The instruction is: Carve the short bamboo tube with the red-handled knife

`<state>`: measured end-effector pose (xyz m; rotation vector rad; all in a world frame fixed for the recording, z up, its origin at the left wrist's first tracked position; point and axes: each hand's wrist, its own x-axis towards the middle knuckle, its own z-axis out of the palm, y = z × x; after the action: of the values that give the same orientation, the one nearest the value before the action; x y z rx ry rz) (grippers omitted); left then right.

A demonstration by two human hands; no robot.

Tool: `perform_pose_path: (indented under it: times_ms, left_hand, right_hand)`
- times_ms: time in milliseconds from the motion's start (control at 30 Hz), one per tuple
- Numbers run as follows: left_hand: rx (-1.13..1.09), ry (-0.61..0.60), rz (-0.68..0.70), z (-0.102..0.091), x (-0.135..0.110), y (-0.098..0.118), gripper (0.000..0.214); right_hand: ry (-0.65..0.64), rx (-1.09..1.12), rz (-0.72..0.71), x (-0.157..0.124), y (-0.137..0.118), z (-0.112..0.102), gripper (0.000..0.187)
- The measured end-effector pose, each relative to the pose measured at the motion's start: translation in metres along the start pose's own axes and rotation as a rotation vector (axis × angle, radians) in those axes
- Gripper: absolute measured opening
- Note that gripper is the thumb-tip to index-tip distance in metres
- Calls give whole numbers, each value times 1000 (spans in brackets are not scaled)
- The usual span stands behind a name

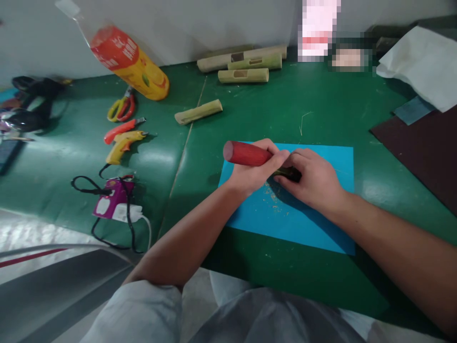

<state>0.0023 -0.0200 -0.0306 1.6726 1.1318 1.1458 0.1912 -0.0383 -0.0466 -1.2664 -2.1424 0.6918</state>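
My left hand is wrapped round the thick red wooden handle of a tool; its working end is hidden between my hands. My right hand grips a short dark greenish piece, which looks like bamboo and is mostly covered by my fingers. Both hands meet above a blue sheet lying on the green table. Small pale shavings are scattered on the sheet just below my hands.
Bamboo tubes with cut openings lie by the wall, and another bamboo piece lies nearer. To the left are an orange drink bottle, scissors, a red-handled cutter, a yellow glue gun and a purple power strip.
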Motion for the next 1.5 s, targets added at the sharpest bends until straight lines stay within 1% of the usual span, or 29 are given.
perform_pose_path:
  times_ms: [67,233,433,567,733,867,967,1067,1200,1267,1367,1500]
  left_hand:
    - [-16,17,6,1,0,-2,40]
    - [63,-35,35,-1,0,-4,36]
    - [102,-4,72,1,-1,-5,28]
    - [137,50,81,6,-3,-5,28]
    - [270,38,75,6,-8,-1,27]
    - [440,26,146,3,-12,5,11]
    - [493,17,175,1,-13,9,10]
    - [500,1,196,-1,-15,11,19]
    - [407,-20,283,-3,-16,11,29]
    - [407,-9,291,-5,-17,10,26]
    - [455,29,237,-6,-17,5,21]
    - [444,67,219,-8,-18,-1,18]
  right_hand:
    - [3,2,-4,0,0,0,19]
    - [0,14,-17,0,1,-1,17]
    - [8,-7,-37,0,1,0,18]
    - [29,-38,-83,-1,2,6,19]
    - [94,-70,-140,-3,4,12,12]
    - [120,-84,-163,-3,5,12,9]
    - [111,-97,-157,-3,5,11,7]
    - [85,-119,-171,-4,3,10,12]
    - [64,-133,-167,-4,1,10,14]
    - [66,-137,-159,-4,0,10,10]
    - [69,-138,-133,-4,0,10,4]
    - [60,-136,-101,-3,0,10,2]
